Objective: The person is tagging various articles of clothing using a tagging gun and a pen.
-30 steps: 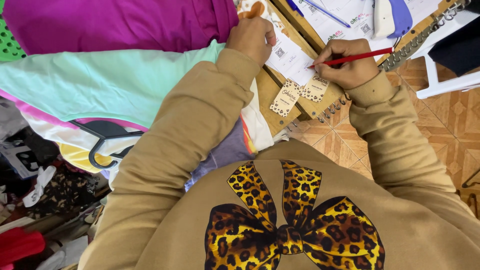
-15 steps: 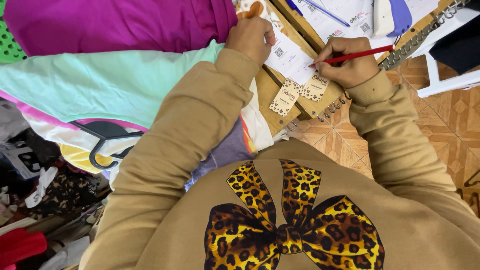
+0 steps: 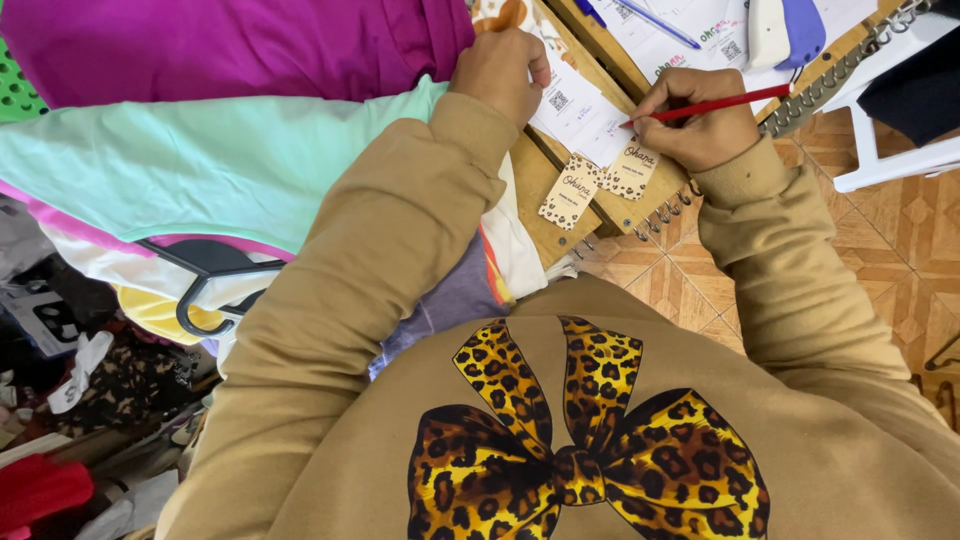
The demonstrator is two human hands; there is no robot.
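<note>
Tan sweatshirt (image 3: 560, 400) with a leopard-print bow fills the near edge, both sleeves reaching up to a wooden counter (image 3: 540, 185). Landmark: the small white paper slip (image 3: 585, 110) lying on that counter. Just below the slip, two speckled cardboard tags (image 3: 600, 180) lie side by side at the counter's near edge, touching each other. Right of the slip, right hand (image 3: 700, 125) is clamped on a red pencil (image 3: 715, 103), tip pointing left and meeting the slip's right edge. Left of the slip, left hand (image 3: 505, 70) is curled, fingers pressing on the paper's upper left part; not gripping anything visible. Hands well apart, slip between them. Further left of the slip, a mint-green garment (image 3: 200, 170) lies spread out, a black hanger (image 3: 205, 285) near its lower edge, a magenta garment (image 3: 230, 45) above it. Above and right of the slip, printed white sheets (image 3: 700, 35) with a blue pen (image 3: 655, 22) on them, and a white-and-lilac plastic object (image 3: 785, 30) beside. Metal chain (image 3: 840, 70) runs along the counter's right edge. Tiled floor (image 3: 900, 230) lower right of the slip.
</note>
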